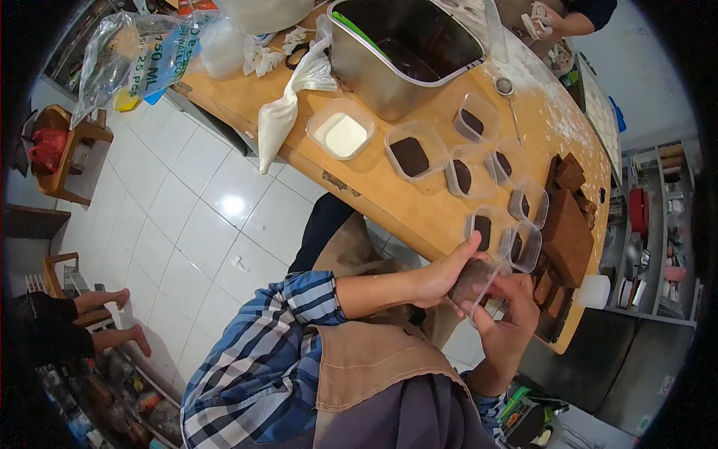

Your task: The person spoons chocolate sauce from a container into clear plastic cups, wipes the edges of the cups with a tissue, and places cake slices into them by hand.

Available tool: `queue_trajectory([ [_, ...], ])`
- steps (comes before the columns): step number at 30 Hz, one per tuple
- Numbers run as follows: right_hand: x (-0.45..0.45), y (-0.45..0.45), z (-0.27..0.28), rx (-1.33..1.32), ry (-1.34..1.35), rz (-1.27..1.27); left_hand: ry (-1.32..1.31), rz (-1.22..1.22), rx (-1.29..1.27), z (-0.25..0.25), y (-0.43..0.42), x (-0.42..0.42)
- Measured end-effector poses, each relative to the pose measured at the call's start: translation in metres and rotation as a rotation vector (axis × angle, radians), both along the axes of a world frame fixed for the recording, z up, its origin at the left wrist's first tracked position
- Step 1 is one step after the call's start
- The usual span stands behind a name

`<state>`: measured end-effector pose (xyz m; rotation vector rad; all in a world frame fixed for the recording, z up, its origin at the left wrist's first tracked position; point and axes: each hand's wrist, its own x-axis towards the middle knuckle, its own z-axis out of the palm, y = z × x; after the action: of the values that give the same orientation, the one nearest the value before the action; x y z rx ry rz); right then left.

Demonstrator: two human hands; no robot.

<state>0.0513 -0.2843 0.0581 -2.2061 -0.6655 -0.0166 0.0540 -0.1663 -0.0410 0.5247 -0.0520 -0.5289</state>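
Between my two hands is a small clear plastic container [473,287], tilted on its side just off the table edge. My left hand [443,275] grips it from the left with the thumb raised along its side. My right hand [512,308] holds its other side with bent fingers. Whether anything is inside it I cannot tell. Just beyond my hands stand several clear tubs with a dark brown layer in the bottom, the closest being one tub [483,228]. A tub with a white layer [343,135] stands farther left. Right of my hands is a stack of brown cake slabs [566,238].
A deep metal pan [374,78] with dark residue and a green-handled tool stands at the back. A filled piping bag [278,123] hangs over the table's edge. A small sieve [505,87] lies near spilled white powder. Another person's hand [550,20] works at the far side.
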Motion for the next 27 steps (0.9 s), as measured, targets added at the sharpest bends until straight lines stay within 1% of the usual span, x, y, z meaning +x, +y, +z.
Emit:
queue_trajectory([
  [2,0.001,0.004,0.001,-0.03,-0.028,0.01,0.031,-0.004,0.002,0.003,0.002,-0.001],
  [5,0.002,0.004,0.003,0.005,0.021,-0.006,0.063,-0.015,0.001,0.006,0.002,-0.001],
  [8,0.005,0.003,-0.002,0.03,-0.077,0.067,0.079,-0.018,0.006,0.006,0.001,0.0],
  [11,0.003,0.011,0.002,0.026,-0.042,-0.017,0.065,-0.016,0.028,0.007,0.002,0.001],
  [14,0.004,0.014,0.005,-0.064,-0.081,-0.002,0.048,-0.001,0.045,0.0,-0.001,0.001],
  [18,0.004,0.012,0.008,-0.003,-0.076,0.008,0.099,-0.018,0.025,0.012,0.007,0.0],
  [20,0.008,0.005,0.01,0.073,-0.108,0.012,0.106,-0.106,-0.087,0.012,0.014,0.002],
  [23,0.014,-0.003,0.017,0.03,-0.186,0.021,0.126,-0.224,-0.226,0.012,0.024,0.006],
  [27,0.013,-0.006,0.023,-0.014,-0.197,0.173,0.18,-0.319,-0.426,0.016,0.03,0.009],
])
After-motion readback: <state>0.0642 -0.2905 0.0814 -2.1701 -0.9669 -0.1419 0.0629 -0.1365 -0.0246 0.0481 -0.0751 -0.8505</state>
